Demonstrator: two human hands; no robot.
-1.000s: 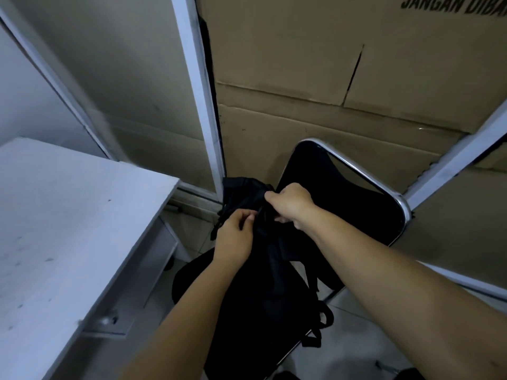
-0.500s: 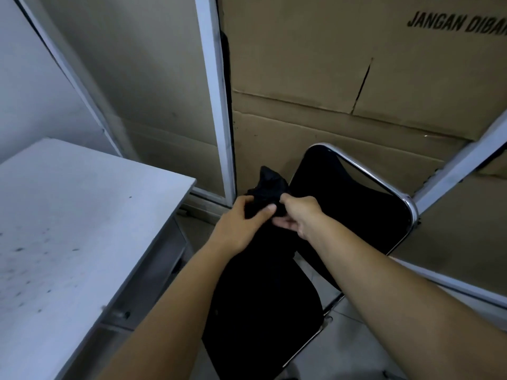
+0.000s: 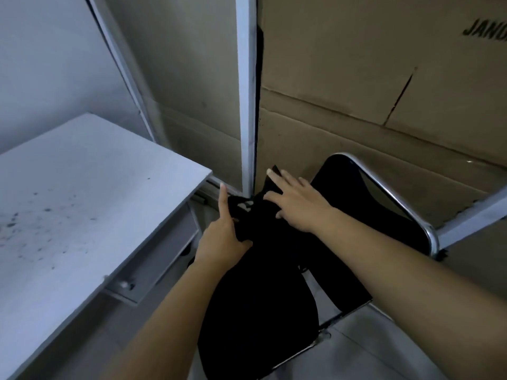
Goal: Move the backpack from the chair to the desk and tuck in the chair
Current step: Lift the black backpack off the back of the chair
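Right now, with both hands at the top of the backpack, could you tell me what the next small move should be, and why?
Probably close both hands on the top of the backpack. The right hand lies on it with fingers spread, the left hand has its forefinger extended, and the bag sits on the chair, beside the desk.

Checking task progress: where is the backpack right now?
Head view, centre: the backpack is at the chair, right of the desk, both hands on its top.
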